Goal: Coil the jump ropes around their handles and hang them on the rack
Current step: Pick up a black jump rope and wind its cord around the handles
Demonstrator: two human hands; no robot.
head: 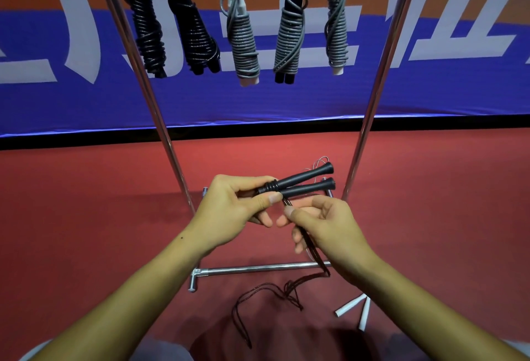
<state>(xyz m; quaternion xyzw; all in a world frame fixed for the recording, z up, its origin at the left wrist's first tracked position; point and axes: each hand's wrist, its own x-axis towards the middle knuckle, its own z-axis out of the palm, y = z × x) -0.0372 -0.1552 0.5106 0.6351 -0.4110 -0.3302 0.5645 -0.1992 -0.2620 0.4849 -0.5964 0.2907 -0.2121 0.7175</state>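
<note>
My left hand (238,203) grips two black jump-rope handles (304,183) held side by side, pointing right and away. A few turns of dark rope are wound round their near end. My right hand (321,223) pinches the dark rope (315,257) just below the handles. The rest of that rope trails down to a loose tangle on the red floor (272,294). Above, several coiled ropes hang from the rack's top bar: two black ones (149,34) at left and three grey ones (243,42) to their right.
The chrome rack has two slanted uprights (160,120) and a base bar (258,268) on the floor under my hands. Two white handles (355,307) lie on the red floor at lower right. A blue banner (430,85) runs behind the rack.
</note>
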